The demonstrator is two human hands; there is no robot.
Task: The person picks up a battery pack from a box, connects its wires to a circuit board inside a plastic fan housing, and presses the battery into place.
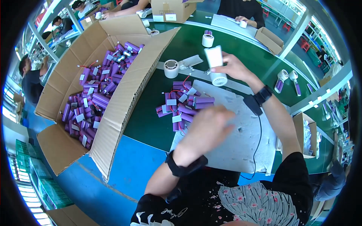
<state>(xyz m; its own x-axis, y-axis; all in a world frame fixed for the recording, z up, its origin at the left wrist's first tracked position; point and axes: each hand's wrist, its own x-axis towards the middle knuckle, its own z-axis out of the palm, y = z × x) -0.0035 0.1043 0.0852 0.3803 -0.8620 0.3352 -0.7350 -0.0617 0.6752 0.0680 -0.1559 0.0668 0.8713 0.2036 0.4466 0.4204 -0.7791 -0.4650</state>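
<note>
My right hand (234, 68) is closed around a white handheld fan (218, 79), with its round grilled head down and its handle pointing up. My left hand (207, 130) is smeared by motion, so its fingers do not show clearly. It hovers over the near edge of a loose pile of purple battery packs (185, 109) with red wires and white labels. Whether it holds anything cannot be made out. Beyond the pile lies another white fan (171, 69) beside a white handle piece (191, 61). A worn white mat (245, 137) spreads under my forearms.
At left, a big open cardboard box (128, 101) holds many purple battery packs. Two fans with purple cells (279, 83) lie at right, near a small carton (304, 132). Another fan (207, 39) stands farther back. Co-workers sit across the green table (147, 126).
</note>
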